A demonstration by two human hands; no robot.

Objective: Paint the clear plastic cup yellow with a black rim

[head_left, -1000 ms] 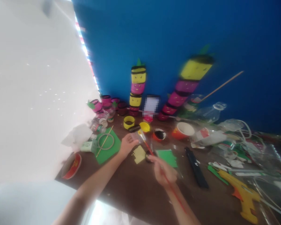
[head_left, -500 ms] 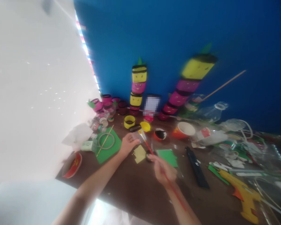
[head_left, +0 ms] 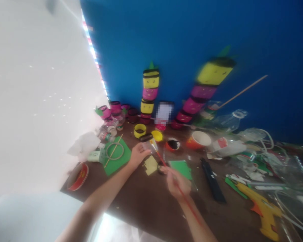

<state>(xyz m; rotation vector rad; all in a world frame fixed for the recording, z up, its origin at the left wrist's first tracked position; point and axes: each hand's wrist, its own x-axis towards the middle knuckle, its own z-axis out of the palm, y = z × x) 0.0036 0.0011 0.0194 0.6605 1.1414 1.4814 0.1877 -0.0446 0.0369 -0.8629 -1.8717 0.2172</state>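
Observation:
My left hand (head_left: pixel 139 154) is closed on a clear plastic piece (head_left: pixel 146 146), its thumb on the near side. Its exact shape is too blurred to make out. A long paintbrush with a red handle (head_left: pixel 160 156) is gripped in my right hand (head_left: pixel 178 184), the handle running back along the forearm. The brush's yellow-tinged tip lies against or just over the plastic; contact cannot be made out. Behind the hands are a yellow ring (head_left: pixel 140 131), a small tub of yellow paint (head_left: pixel 157 136) and a red cup with dark paint (head_left: pixel 172 144). Below the plastic lies a pale yellow sheet (head_left: pixel 150 165).
Painted towers with faces (head_left: pixel 146 107) lean on the blue wall. Right lie a black case (head_left: pixel 212 181), a yellow glue gun (head_left: pixel 266 205) and plastic bottles (head_left: pixel 228 148). A paper cup (head_left: pixel 199 139) stands behind. Green sheets (head_left: pixel 181 168) and a red ring-shaped piece (head_left: pixel 82 177) are around.
The brush tip and both hands keep nearly the same place. The whole view has shifted very slightly; nothing was taken up or let go.

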